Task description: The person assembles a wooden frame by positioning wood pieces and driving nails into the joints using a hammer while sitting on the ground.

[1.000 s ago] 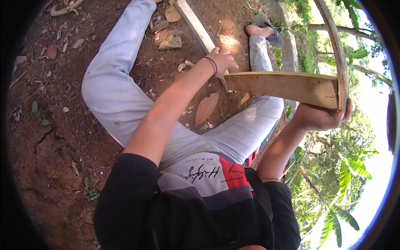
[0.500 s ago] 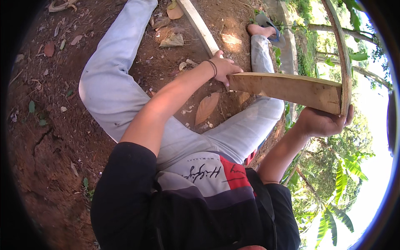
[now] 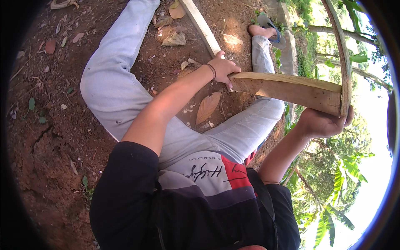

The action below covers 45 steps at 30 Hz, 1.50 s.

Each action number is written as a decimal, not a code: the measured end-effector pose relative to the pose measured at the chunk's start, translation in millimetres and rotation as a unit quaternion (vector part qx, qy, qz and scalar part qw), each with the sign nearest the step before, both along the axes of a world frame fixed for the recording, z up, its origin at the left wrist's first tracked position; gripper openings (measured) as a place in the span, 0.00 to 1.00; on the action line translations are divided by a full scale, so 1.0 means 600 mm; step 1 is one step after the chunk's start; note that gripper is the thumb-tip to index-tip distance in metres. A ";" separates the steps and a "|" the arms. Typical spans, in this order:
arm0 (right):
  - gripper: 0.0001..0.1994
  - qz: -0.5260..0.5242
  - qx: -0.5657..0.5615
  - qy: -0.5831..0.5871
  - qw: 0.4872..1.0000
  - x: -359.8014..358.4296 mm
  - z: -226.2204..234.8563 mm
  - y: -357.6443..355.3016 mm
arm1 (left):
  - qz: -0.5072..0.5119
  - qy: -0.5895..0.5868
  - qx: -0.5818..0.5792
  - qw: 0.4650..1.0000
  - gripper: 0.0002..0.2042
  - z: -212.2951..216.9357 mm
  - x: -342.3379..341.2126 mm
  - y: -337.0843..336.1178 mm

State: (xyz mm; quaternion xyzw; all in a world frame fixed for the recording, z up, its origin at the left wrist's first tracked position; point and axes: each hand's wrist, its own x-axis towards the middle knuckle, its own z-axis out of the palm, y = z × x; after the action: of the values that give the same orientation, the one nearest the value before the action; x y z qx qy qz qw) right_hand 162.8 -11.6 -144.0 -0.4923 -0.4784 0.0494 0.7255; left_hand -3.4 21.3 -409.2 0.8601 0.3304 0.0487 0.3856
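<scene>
Gripping the slat (image 3: 200, 24) nearer its end than before, the left hand (image 3: 223, 69) steadies one o'clock; the right hand's (image 3: 320, 122) fingers clasp the board's (image 3: 291, 92) three-o'clock corner.

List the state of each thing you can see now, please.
Left slat: slanted, lower end gripped.
Right slat: lower end held.
Wide board: raised, spanning between slats.
Left hand: closed around left slat.
Right hand: curled under the board's right corner.
Sandal: worn.
Large leaf: brown, dry, fallen.
</scene>
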 end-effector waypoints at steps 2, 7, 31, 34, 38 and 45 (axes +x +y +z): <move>0.18 -0.038 -0.015 -0.056 0.998 -0.001 -0.001 -0.004 | -0.005 0.010 -0.006 1.000 0.34 -0.002 0.003 0.000; 0.17 -0.086 -0.029 -0.152 0.984 -0.002 -0.001 -0.015 | -0.032 0.035 -0.046 0.998 0.35 0.008 0.009 0.004; 0.23 -0.063 -0.022 -0.263 0.962 0.042 -0.021 -0.021 | 0.021 -0.075 -0.185 0.980 0.27 0.030 -0.011 0.086; 0.22 0.081 -0.047 0.051 0.994 0.004 0.007 -0.029 | 0.136 -0.217 -0.214 0.943 0.20 0.109 -0.025 0.096; 0.23 0.068 -0.051 0.066 0.994 -0.005 0.011 -0.033 | 0.116 -0.481 -0.278 0.824 0.19 0.245 0.026 0.050; 0.23 0.073 -0.029 0.014 0.997 0.002 -0.003 -0.044 | 0.050 -0.628 -0.208 0.748 0.32 0.409 0.084 0.012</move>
State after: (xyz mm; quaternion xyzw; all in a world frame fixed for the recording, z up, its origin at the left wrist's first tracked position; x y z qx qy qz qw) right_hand 164.0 -38.1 -145.6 -0.4766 -0.5011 0.1229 0.7118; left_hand 47.1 28.3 -163.9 0.5166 0.0583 0.5271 0.6722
